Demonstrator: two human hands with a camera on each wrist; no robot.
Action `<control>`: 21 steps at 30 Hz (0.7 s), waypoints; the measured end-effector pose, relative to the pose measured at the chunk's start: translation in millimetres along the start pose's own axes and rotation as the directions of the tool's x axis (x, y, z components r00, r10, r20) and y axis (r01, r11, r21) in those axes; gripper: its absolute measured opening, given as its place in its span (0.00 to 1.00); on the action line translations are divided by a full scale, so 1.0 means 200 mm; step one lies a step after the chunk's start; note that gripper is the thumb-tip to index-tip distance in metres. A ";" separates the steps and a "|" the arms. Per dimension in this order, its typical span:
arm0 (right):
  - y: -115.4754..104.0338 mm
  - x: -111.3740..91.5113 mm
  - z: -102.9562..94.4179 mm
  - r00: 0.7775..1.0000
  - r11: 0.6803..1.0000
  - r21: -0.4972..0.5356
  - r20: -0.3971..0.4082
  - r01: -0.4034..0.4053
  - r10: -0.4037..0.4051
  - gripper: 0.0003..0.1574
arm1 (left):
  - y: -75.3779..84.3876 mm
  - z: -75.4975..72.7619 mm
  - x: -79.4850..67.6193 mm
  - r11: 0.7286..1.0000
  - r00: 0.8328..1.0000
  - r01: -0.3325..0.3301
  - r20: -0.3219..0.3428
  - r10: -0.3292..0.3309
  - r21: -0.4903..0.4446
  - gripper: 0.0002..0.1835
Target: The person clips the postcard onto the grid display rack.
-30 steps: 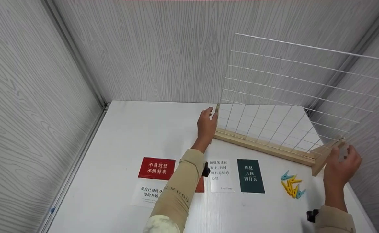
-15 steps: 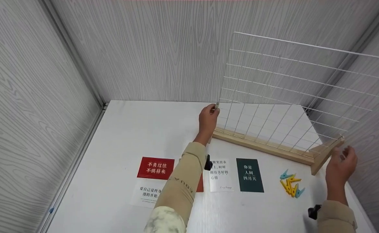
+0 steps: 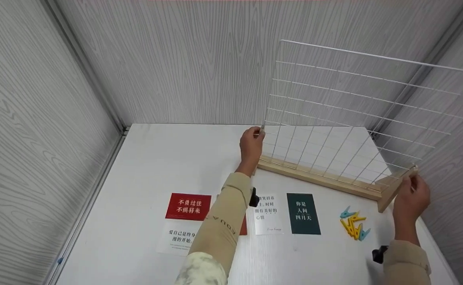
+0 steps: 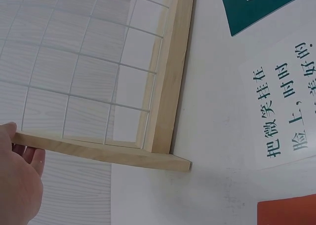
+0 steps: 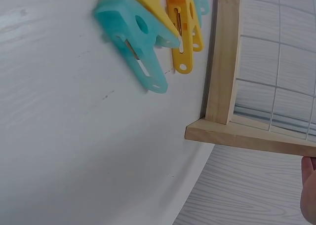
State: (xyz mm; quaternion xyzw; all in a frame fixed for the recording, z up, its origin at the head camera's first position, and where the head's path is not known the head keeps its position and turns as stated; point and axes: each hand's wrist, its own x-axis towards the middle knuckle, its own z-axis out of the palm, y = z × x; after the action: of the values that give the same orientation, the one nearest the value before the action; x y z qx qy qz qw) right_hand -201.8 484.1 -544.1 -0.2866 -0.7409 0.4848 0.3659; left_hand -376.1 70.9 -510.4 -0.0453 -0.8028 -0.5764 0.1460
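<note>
Head view, wire rack (image 3: 318, 178): between left hand (image 3: 251, 147) and right hand (image 3: 412, 198).
Left fingers (image 4: 37, 161): clamped on rack's left end.
Right fingers (image 5: 307, 168): clamped on rack's right end.

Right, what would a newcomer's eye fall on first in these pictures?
Probably the big wire grid on the head view's right, standing in a wooden base with the left hand and right hand gripping its ends. Next, perhaps, the red card left of the left sleeve, and the yellow and blue clothespins near the right hand.
</note>
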 end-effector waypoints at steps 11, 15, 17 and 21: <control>-0.03 0.02 0.00 0.994 1.000 -0.014 -0.107 -0.011 0.010 0.19 | -0.01 -0.01 0.00 0.999 1.000 -0.009 0.007 0.009 -0.038 0.10; -0.04 0.03 0.00 0.994 0.998 -0.054 -0.111 -0.013 0.007 0.20 | -0.02 -0.02 0.00 0.999 1.000 -0.018 0.013 0.019 -0.035 0.11; -0.04 0.03 0.01 0.994 0.997 -0.073 -0.110 -0.015 0.007 0.20 | -0.02 -0.02 0.00 0.999 1.000 -0.023 0.013 0.024 -0.032 0.11; -0.04 0.02 0.03 0.994 0.995 -0.103 -0.112 -0.001 -0.011 0.21 | -0.03 -0.04 0.00 0.999 1.000 -0.031 0.006 0.031 -0.028 0.12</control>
State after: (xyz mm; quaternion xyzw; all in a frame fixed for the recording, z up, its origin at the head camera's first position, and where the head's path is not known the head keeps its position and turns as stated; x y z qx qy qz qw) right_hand -210.5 481.2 -536.3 -0.3299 -0.7438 0.4284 0.3930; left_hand -376.7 61.9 -514.2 -0.0617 -0.7943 -0.5851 0.1515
